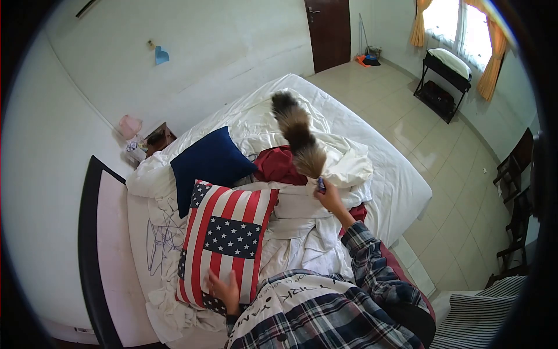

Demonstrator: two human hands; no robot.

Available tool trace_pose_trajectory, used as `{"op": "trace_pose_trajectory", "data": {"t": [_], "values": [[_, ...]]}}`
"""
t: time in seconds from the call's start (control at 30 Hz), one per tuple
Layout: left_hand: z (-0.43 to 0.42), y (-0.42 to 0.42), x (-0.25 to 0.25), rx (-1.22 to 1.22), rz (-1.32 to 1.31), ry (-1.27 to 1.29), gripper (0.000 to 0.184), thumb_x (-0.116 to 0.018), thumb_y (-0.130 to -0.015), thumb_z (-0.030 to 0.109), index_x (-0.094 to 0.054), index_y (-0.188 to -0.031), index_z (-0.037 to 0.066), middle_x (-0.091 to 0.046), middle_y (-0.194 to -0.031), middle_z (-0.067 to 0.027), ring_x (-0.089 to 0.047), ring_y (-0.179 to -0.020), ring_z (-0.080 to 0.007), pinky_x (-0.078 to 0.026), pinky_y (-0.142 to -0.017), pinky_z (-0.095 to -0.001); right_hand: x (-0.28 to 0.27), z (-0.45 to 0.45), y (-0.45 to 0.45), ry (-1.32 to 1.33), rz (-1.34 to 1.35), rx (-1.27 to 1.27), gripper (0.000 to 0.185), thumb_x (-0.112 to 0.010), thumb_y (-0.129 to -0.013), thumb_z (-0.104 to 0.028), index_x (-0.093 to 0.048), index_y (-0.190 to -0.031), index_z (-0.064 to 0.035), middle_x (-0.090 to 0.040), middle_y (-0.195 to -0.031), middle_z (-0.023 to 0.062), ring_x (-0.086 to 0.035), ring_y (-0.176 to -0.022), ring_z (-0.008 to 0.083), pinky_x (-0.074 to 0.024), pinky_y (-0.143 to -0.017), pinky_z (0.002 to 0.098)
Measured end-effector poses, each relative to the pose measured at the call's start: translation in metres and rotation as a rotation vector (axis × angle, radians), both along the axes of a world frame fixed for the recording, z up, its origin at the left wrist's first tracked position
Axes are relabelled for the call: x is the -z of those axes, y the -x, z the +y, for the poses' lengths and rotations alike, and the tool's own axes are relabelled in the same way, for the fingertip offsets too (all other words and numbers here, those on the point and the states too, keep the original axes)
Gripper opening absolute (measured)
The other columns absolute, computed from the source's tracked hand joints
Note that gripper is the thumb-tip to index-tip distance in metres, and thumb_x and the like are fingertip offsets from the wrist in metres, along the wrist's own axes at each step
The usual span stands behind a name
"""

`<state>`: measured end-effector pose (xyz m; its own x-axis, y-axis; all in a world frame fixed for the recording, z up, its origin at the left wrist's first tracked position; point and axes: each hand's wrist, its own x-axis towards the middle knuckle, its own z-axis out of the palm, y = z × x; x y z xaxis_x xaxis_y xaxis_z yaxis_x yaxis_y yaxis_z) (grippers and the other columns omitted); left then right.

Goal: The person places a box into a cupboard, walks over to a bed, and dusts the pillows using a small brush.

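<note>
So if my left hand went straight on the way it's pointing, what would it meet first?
Probably the stars-and-stripes pillow: your left hand is over its lower part, fingers pointing further across it. One view doesn't show how much gap there is, if any.

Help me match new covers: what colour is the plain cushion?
The plain cushion is dark blue, seen best in the head view.

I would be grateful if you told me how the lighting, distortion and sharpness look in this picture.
Head view: window blown out, glare on the tiled floor; straight edges bow and the corners go dark; the fluffy duster looks smeared, probably by motion, while the flag cushion is fairly crisp.
</note>
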<state>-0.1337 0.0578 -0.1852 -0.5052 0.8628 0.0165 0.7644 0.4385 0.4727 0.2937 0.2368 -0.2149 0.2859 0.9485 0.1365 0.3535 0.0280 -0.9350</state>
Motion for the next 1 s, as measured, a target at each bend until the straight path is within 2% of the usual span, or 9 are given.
{"op": "trace_pose_trajectory", "data": {"t": [0.17, 0.3, 0.4, 0.47, 0.57, 0.67, 0.8, 0.9, 1.0], "values": [[0.049, -0.082, -0.057, 0.751, -0.153, -0.38, 0.093, -0.081, -0.078, 0.024, -0.025, -0.148, -0.001, -0.034, -0.145, -0.0251, -0.033, -0.137, -0.0372, -0.03, -0.111, -0.0471, -0.125, -0.056, 0.06, -0.081, 0.518, -0.482, 0.02, -0.068, -0.086, 0.0, -0.049, -0.092, -0.0045, -0.057, -0.089, 0.0027, -0.061, -0.081, 0.0121, -0.0542, -0.077, 0.03], [0.064, -0.136, -0.098, 0.907, -0.82, -0.352, 0.07, -0.075, -0.082, 0.014, -0.039, -0.14, -0.002, -0.049, -0.135, -0.0179, -0.048, -0.125, -0.0267, -0.042, -0.102, -0.039, -0.203, -0.109, 0.098, 0.037, 0.794, -0.819, 0.019, -0.068, -0.092, -0.008, -0.049, -0.094, -0.0039, -0.057, -0.094, 0.0045, -0.063, -0.09, 0.0125, -0.0541, -0.085, 0.03], [0.09, -0.109, -0.07, 0.739, -0.99, -0.209, 0.05, -0.069, -0.086, 0.006, -0.05, -0.132, -0.001, -0.057, -0.126, -0.0137, -0.056, -0.115, -0.0206, -0.046, -0.095, -0.0345, -0.223, -0.116, 0.093, 0.032, 0.626, -0.71, 0.018, -0.067, -0.093, -0.01, -0.05, -0.096, -0.0034, -0.059, -0.091, 0.0044, -0.063, -0.089, 0.0119, -0.0555, -0.078, 0.0284], [0.088, -0.083, -0.051, 0.568, -1.117, -0.265, 0.04, -0.066, -0.089, 0.005, -0.055, -0.127, 0.0, -0.061, -0.122, -0.0109, -0.058, -0.112, -0.0194, -0.047, -0.094, -0.0333, -0.191, -0.104, 0.085, -0.115, 0.26, -0.465, 0.027, -0.07, -0.092, -0.021, -0.05, -0.101, -0.0043, -0.061, -0.079, 0.0033, -0.059, -0.059, 0.0095, -0.0473, -0.046, 0.0247], [0.075, -0.057, -0.065, 0.349, -1.214, -0.465, 0.04, -0.063, -0.093, 0.012, -0.053, -0.131, 0.002, -0.058, -0.127, -0.0102, -0.057, -0.114, -0.0198, -0.047, -0.095, -0.0341, -0.186, -0.105, 0.079, 0.03, 0.26, -0.247, 0.031, -0.068, -0.094, -0.028, -0.05, -0.103, -0.0051, -0.054, -0.064, 0.0006, -0.048, -0.041, 0.0073, -0.0381, -0.037, 0.0247], [0.063, -0.039, -0.086, 0.214, -1.355, -0.499, 0.048, -0.06, -0.095, 0.025, -0.049, -0.136, 0.002, -0.055, -0.131, -0.0113, -0.058, -0.114, -0.0242, -0.049, -0.095, -0.0388, -0.128, -0.087, 0.075, 0.089, 0.284, -0.198, 0.039, -0.065, -0.095, -0.035, -0.051, -0.108, -0.0012, -0.054, -0.064, 0.0039, -0.05, -0.043, 0.0124, -0.0407, -0.039, 0.0293], [0.045, -0.033, -0.13, 0.144, -1.467, -0.494, 0.054, -0.057, -0.097, 0.032, -0.044, -0.141, 0.004, -0.053, -0.135, -0.0096, -0.055, -0.12, -0.024, -0.044, -0.101, -0.038, -0.057, -0.098, 0.088, 0.223, -1.026, -0.01, 0.05, -0.056, -0.098, -0.041, -0.051, -0.13, -0.0027, -0.065, -0.093, 0.0179, -0.065, -0.085, 0.0165, -0.054, -0.076, 0.0338], [0.038, -0.027, -0.146, 0.12, -1.562, -0.545, 0.059, -0.054, -0.097, 0.042, -0.043, -0.143, 0.006, -0.051, -0.139, -0.009, -0.051, -0.125, -0.0247, -0.042, -0.104, -0.0383, 0.022, -0.062, 0.079, 0.0, -0.328, -0.734, 0.053, -0.052, -0.101, -0.037, -0.044, -0.142, -0.0041, -0.059, -0.127, 0.0179, -0.058, -0.114, 0.0162, -0.0477, -0.096, 0.0376], [0.032, -0.035, -0.179, 0.169, -1.695, -0.611, 0.064, -0.051, -0.096, 0.05, -0.042, -0.144, 0.009, -0.05, -0.139, -0.0105, -0.052, -0.124, -0.0263, -0.044, -0.103, -0.0405, -0.073, -0.109, 0.097, 0.421, 0.737, -0.666, 0.049, -0.053, -0.1, -0.039, -0.052, -0.136, -0.0058, -0.062, -0.125, 0.0096, -0.06, -0.111, 0.0186, -0.0482, -0.095, 0.0338]]}}
